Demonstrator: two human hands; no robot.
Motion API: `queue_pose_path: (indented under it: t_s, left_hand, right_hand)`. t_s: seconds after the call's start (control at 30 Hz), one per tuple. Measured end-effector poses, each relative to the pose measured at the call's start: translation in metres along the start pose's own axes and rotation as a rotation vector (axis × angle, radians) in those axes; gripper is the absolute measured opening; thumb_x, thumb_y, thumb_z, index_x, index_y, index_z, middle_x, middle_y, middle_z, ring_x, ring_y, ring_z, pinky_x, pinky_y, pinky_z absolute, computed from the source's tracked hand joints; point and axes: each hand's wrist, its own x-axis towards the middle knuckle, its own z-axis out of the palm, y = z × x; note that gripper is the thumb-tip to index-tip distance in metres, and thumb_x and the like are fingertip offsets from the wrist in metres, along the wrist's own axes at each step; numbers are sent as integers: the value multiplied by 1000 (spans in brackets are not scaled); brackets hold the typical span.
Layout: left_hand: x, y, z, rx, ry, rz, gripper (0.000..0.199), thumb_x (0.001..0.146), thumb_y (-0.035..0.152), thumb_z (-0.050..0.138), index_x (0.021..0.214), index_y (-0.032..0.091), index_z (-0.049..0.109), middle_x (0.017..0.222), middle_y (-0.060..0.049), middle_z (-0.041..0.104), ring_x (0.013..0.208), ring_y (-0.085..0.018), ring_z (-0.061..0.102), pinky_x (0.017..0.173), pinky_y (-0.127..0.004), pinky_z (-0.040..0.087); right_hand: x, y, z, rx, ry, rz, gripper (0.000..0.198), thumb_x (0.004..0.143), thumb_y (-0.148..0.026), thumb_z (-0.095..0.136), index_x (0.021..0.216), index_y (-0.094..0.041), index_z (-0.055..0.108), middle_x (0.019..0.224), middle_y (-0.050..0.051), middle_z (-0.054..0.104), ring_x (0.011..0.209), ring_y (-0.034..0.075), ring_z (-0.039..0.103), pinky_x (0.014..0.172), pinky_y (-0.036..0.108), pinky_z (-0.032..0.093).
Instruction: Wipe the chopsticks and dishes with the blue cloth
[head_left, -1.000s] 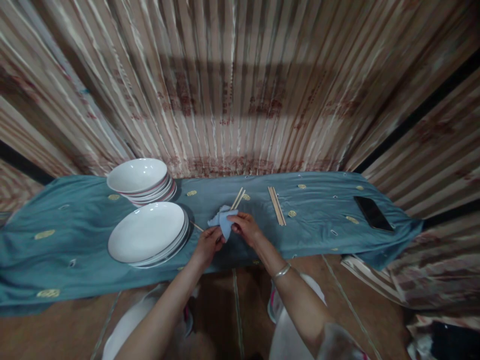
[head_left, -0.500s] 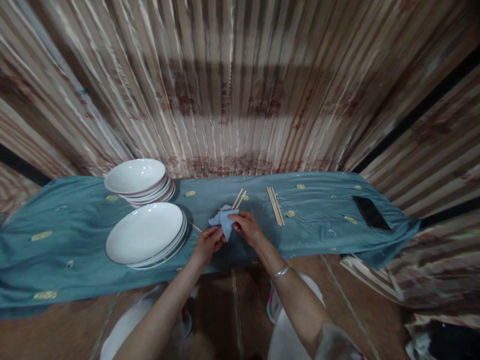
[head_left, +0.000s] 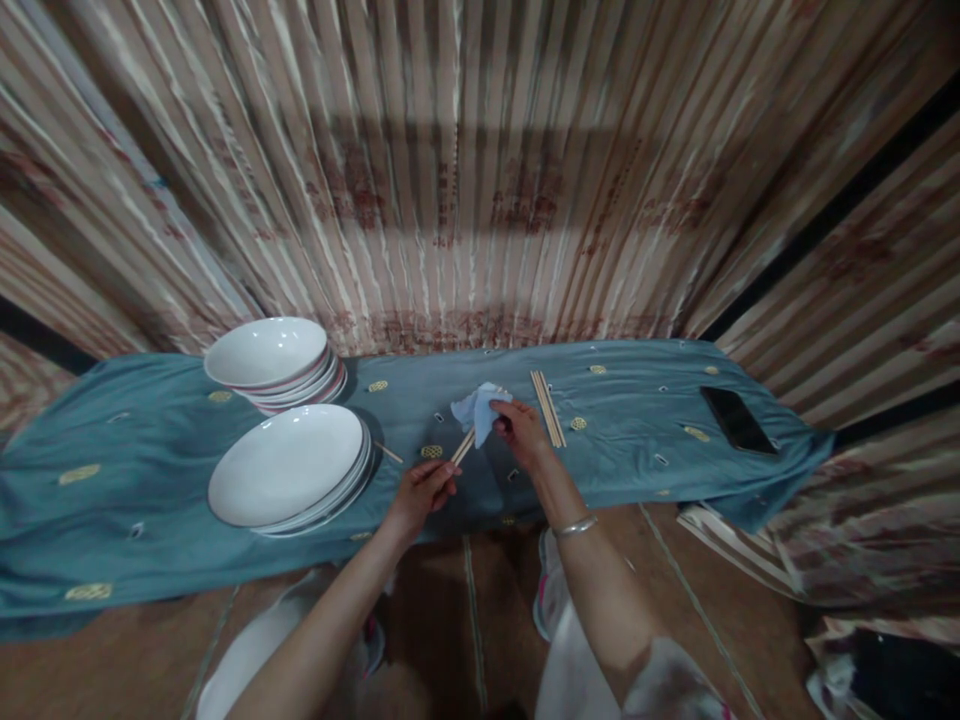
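A: Which step is in hand here?

B: Wiping, by the look of it: a pale blue cloth (head_left: pixel 480 412) wraps the far part of a pair of chopsticks (head_left: pixel 464 447), just below the middle of the frame.

A: And how are the hands set?

B: The left hand (head_left: pixel 426 492) pinches the near ends between thumb and fingers, its forearm slanting up from the lower left. The right hand (head_left: pixel 523 430) grips the cloth, fingers bent, its forearm rising from the lower right toward the centre.

A: What does the next move call for?

B: A firm left pinch, probably, and light, even pressure through the cloth, so that the thin sticks don't twist.

A: Anything close by?

B: A chopstick bundle (head_left: pixel 548 408) lies just right of the right hand; the stacked plates (head_left: pixel 289 465) stand left of centre, one loose chopstick (head_left: pixel 388 453) beside them.
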Motion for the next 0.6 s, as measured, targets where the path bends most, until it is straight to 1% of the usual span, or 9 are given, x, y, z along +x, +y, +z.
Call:
queue_pose_path:
  t_s: [0.2,0.4,0.6]
  left_hand:
    - [-3,-1,4,-10,-13,-47,43,55,50,74,68,11,65,45,4,47,35,-3,32,37,-19,14]
    - [-4,-1,6,-78,-1,-99,43,52,50,75,66,11,64,43,6,44,35,-2,29,38,-18,14]
    - [-2,2,7,-95,0,-102,42,53,50,75,65,12,63,43,6,44,36,-1,28,38,-18,13]
  right_hand:
    - [3,-3,-4,60,33,-11,20,51,-26,74,56,-16,57,45,-8,50,38,3,37,37,17,26]
    - [3,1,-3,58,-2,8,23,52,-29,75,59,-16,58,44,-8,49,38,3,38,36,16,28]
    - [-1,6,2,15,-45,22,23,51,-30,75,57,-16,58,43,-8,49,38,3,38,37,17,27]
